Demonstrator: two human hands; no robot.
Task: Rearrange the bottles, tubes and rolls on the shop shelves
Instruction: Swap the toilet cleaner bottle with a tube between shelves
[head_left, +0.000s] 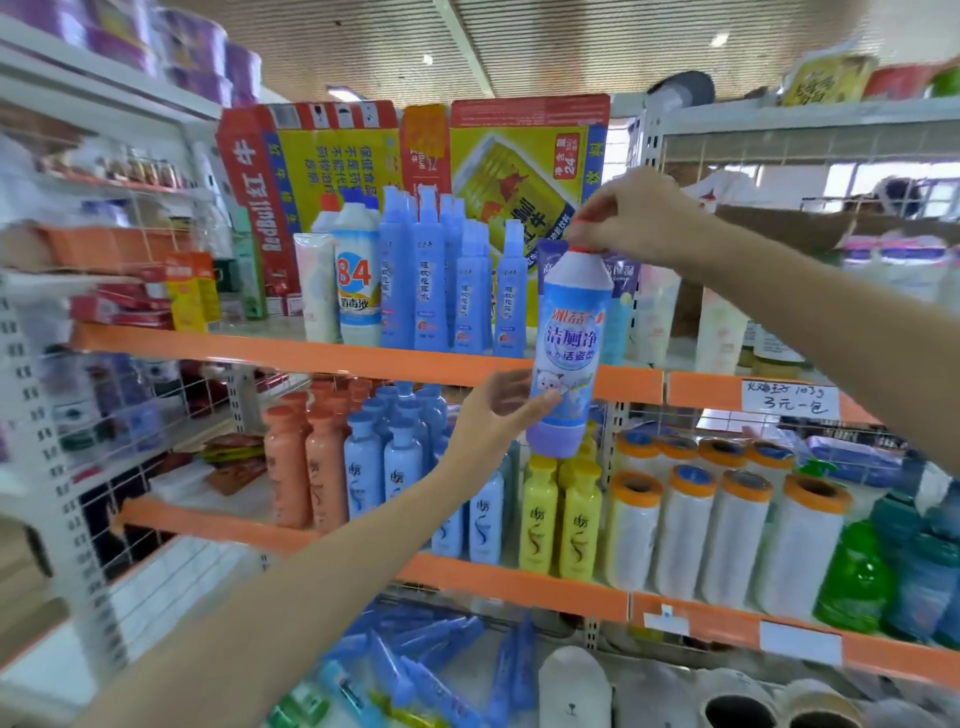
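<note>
Seemingly pinched, bottle (569, 343) cap under right hand (631, 218); left hand (493, 415) beside

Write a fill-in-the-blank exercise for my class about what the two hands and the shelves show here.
1. The right hand grips the blue bottle by its ____ cap.
2. The left hand touches the bottle's ____ half.
3. The rolls have ____ rims.
4. The "84" bottle stands on the ____ shelf.

Answers: red; lower; orange; upper

— Where was the cleaner bottle (569, 348)?
— Before the upper shelf's orange front edge (291, 353), right hand (631, 218) pinching its red cap, left hand (496, 410) touching its side.
</note>
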